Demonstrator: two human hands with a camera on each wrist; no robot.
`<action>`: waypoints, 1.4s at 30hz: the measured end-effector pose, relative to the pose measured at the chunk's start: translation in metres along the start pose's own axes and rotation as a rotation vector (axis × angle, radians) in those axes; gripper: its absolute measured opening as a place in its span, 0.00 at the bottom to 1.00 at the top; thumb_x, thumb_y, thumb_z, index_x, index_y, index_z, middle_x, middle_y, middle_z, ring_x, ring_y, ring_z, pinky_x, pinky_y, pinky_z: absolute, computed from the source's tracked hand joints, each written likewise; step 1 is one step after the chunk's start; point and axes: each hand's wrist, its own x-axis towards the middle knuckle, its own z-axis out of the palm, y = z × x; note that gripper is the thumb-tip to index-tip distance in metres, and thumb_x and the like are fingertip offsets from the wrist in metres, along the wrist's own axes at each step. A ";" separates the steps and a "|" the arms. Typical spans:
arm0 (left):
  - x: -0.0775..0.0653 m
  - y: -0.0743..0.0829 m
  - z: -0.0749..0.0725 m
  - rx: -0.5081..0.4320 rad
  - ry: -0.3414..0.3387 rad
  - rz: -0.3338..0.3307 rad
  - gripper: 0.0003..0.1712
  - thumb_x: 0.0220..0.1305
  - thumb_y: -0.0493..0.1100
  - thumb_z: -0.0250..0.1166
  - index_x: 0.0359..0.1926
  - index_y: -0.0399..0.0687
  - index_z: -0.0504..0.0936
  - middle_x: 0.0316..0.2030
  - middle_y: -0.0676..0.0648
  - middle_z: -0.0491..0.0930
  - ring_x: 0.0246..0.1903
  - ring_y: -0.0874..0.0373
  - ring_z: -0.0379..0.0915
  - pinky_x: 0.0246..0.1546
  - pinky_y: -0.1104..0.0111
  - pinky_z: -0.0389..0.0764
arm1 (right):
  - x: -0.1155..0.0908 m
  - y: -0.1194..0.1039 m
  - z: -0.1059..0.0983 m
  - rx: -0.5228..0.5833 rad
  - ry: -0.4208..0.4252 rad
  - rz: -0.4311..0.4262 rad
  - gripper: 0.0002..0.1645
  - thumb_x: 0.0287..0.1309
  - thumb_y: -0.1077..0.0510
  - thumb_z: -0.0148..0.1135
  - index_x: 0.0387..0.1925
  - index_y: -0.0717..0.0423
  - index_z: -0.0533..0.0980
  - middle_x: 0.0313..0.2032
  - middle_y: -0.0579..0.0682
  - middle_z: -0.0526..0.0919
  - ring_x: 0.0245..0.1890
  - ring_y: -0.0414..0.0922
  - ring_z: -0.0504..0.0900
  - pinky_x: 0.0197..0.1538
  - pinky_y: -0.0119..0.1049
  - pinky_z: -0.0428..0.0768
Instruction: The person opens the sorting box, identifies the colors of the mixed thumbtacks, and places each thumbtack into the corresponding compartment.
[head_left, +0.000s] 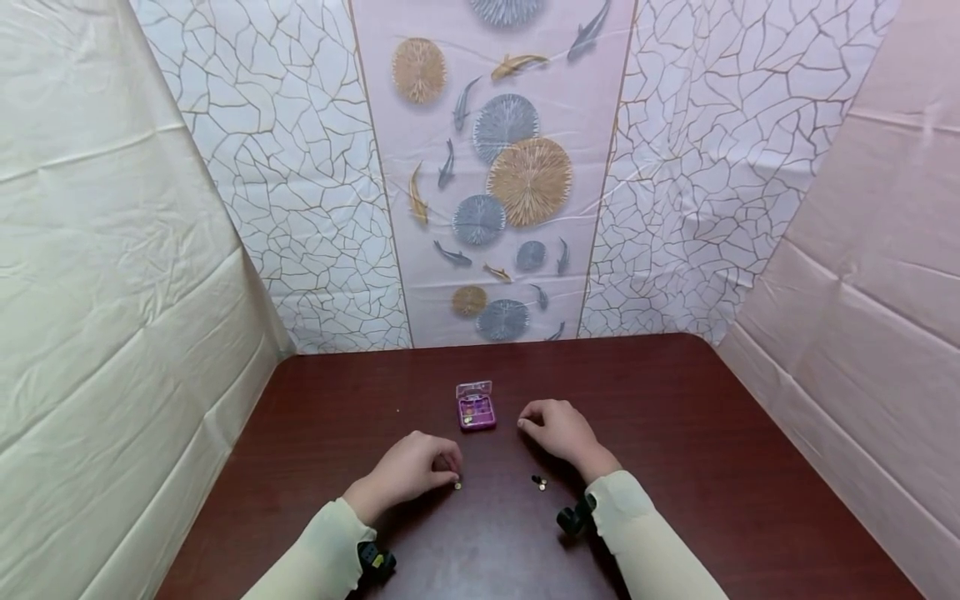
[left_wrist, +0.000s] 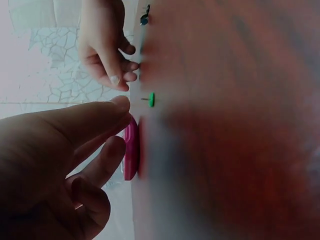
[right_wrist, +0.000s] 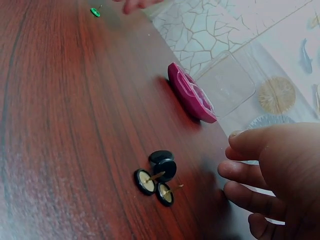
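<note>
A green thumbtack (left_wrist: pixel 152 99) lies pin up on the table, just beyond the fingertips of my left hand (head_left: pixel 412 467). In the left wrist view that hand's thumb and fingers (left_wrist: pixel 102 155) are bent, with nothing seen between them. A small magenta case (head_left: pixel 477 414) stands farther back, its clear lid (right_wrist: pixel 227 85) raised; small yellowish and orange pieces lie in its compartments. To the case's right, my right hand (head_left: pixel 562 429) hovers at or just over the table with loosely bent fingers, holding nothing. Several black thumbtacks (right_wrist: pixel 145 181) lie clustered near its wrist, some with pins up.
The dark reddish-brown table (head_left: pixel 337 400) reaches back to a patterned cloth wall (head_left: pixel 502 183). Plain cloth sheets hang on the left (head_left: pixel 112 292) and right (head_left: pixel 862 333). A tiny pale speck (head_left: pixel 397 410) lies left of the case.
</note>
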 end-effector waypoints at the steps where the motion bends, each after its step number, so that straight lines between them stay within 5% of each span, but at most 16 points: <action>1: -0.001 0.000 0.001 0.005 -0.008 0.005 0.05 0.57 0.48 0.72 0.34 0.64 0.85 0.27 0.68 0.83 0.26 0.76 0.75 0.30 0.70 0.82 | 0.000 0.000 0.000 0.000 0.001 -0.001 0.04 0.61 0.45 0.63 0.32 0.32 0.83 0.32 0.34 0.85 0.31 0.33 0.79 0.41 0.47 0.82; 11: 0.000 0.003 0.008 0.061 -0.019 0.065 0.05 0.56 0.48 0.73 0.32 0.65 0.84 0.24 0.68 0.81 0.23 0.77 0.71 0.25 0.73 0.78 | 0.003 0.003 0.000 -0.002 0.001 0.008 0.04 0.61 0.44 0.63 0.32 0.32 0.83 0.32 0.33 0.85 0.31 0.33 0.78 0.41 0.46 0.82; 26: 0.004 0.004 0.004 0.084 -0.005 0.040 0.04 0.58 0.46 0.72 0.32 0.65 0.85 0.25 0.67 0.82 0.24 0.78 0.72 0.27 0.73 0.80 | 0.001 0.001 0.002 0.011 -0.001 0.000 0.04 0.61 0.46 0.64 0.32 0.32 0.82 0.31 0.34 0.85 0.29 0.34 0.78 0.39 0.46 0.82; 42: 0.034 -0.004 -0.001 0.080 0.147 -0.007 0.04 0.56 0.44 0.73 0.34 0.57 0.87 0.27 0.64 0.84 0.27 0.74 0.74 0.30 0.68 0.82 | 0.000 0.001 0.003 -0.002 0.009 0.004 0.04 0.61 0.45 0.63 0.31 0.32 0.82 0.31 0.34 0.85 0.28 0.34 0.78 0.39 0.45 0.81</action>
